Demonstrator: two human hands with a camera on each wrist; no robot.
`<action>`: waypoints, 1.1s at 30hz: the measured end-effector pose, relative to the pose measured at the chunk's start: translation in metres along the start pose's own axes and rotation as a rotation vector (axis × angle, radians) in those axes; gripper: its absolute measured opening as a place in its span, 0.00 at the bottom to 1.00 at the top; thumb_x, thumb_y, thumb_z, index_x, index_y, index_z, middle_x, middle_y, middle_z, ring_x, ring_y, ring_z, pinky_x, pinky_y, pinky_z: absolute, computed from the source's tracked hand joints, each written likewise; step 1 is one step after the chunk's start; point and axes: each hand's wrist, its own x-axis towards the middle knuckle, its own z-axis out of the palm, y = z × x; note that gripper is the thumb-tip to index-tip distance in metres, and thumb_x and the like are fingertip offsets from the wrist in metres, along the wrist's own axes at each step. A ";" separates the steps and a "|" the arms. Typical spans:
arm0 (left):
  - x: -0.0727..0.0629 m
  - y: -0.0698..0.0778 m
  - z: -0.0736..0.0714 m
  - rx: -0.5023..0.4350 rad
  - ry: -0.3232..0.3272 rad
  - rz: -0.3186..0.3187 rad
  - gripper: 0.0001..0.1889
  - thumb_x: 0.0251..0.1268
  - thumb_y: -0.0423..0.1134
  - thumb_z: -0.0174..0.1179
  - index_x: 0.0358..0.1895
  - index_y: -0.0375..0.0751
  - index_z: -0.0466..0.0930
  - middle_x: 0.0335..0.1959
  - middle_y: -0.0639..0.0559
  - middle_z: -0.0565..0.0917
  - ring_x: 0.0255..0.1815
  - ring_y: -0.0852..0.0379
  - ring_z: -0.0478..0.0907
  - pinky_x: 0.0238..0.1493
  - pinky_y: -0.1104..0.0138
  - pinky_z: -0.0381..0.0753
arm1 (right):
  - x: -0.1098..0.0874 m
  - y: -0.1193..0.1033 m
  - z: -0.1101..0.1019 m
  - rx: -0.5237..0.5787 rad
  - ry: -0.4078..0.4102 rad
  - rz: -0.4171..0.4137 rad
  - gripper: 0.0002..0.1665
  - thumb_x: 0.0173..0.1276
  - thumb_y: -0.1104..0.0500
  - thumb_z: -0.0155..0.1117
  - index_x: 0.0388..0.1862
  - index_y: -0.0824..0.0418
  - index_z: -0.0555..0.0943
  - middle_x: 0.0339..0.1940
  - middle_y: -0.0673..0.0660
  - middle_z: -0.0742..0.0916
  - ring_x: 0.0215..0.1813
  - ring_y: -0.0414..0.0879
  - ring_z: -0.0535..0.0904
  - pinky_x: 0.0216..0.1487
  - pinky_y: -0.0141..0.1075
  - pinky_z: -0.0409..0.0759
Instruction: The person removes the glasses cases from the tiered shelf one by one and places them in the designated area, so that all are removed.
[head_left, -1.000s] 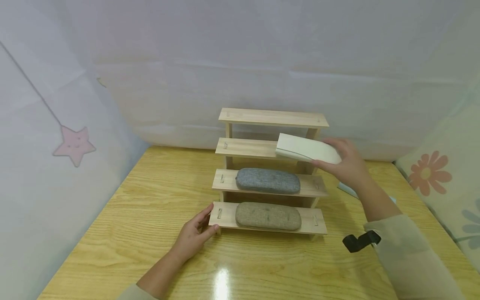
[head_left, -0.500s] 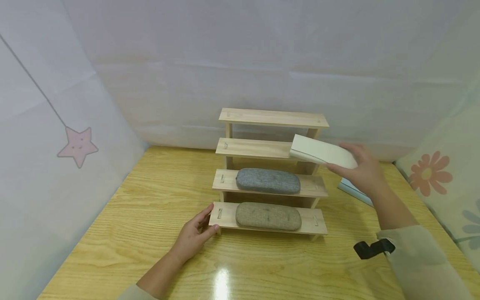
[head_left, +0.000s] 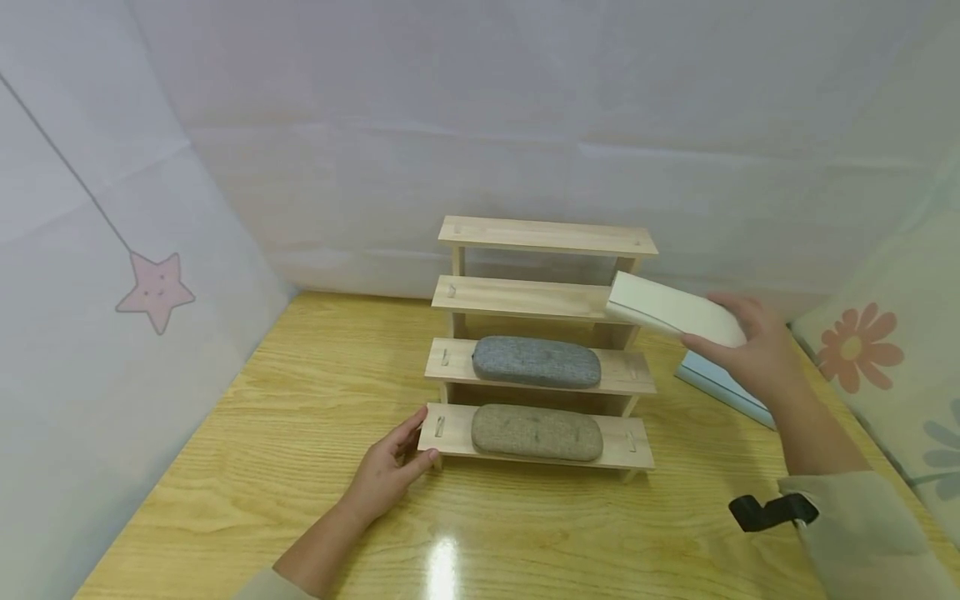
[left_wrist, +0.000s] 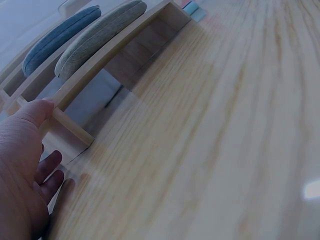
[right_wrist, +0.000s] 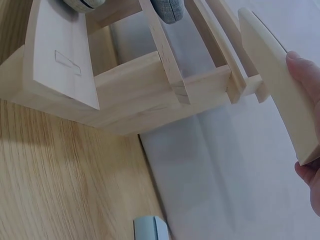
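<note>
My right hand [head_left: 761, 358] grips one end of a white, box-like glasses case [head_left: 671, 308] between thumb and fingers. The case is held in the air, its far end overlapping the right end of the second-highest shelf in the head view. My left hand [head_left: 382, 475] holds the left end of the lowest board of a stepped wooden stand [head_left: 630, 446], thumb at the front corner and a finger at the back corner. A beige fabric glasses case [head_left: 536, 433] lies on that board. On the shelf above it lies a grey-blue fabric glasses case [head_left: 536, 362].
To the stand's right, a light blue case [head_left: 723, 387] lies on the wood-grain table [head_left: 300, 400], partly covered by my right forearm in the head view. A pale cloth backdrop [head_left: 375, 167] hangs behind the table and along both sides.
My right hand has moved to the right and slightly down with the white glasses case, away from the second-highest shelf. More of the light blue case shows. My left hand has stayed put.
</note>
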 end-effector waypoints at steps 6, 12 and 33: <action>0.000 0.001 0.000 0.001 0.000 0.008 0.36 0.66 0.44 0.64 0.74 0.44 0.62 0.75 0.46 0.64 0.71 0.39 0.67 0.68 0.47 0.69 | -0.005 0.009 -0.006 -0.006 0.016 0.028 0.44 0.62 0.45 0.71 0.72 0.58 0.68 0.69 0.70 0.69 0.63 0.67 0.64 0.47 0.62 0.68; 0.000 0.000 0.000 0.001 -0.005 -0.002 0.36 0.66 0.45 0.64 0.75 0.45 0.62 0.76 0.47 0.63 0.72 0.38 0.66 0.68 0.47 0.68 | -0.013 0.015 -0.010 0.020 0.030 0.060 0.45 0.63 0.47 0.70 0.74 0.60 0.65 0.70 0.72 0.68 0.65 0.69 0.61 0.51 0.63 0.66; 0.000 0.002 0.000 0.000 -0.004 -0.030 0.36 0.65 0.46 0.65 0.75 0.46 0.61 0.75 0.47 0.63 0.71 0.40 0.67 0.68 0.48 0.70 | -0.037 0.047 -0.026 -0.064 0.132 0.053 0.37 0.60 0.48 0.73 0.67 0.57 0.75 0.57 0.57 0.78 0.53 0.45 0.67 0.42 0.42 0.63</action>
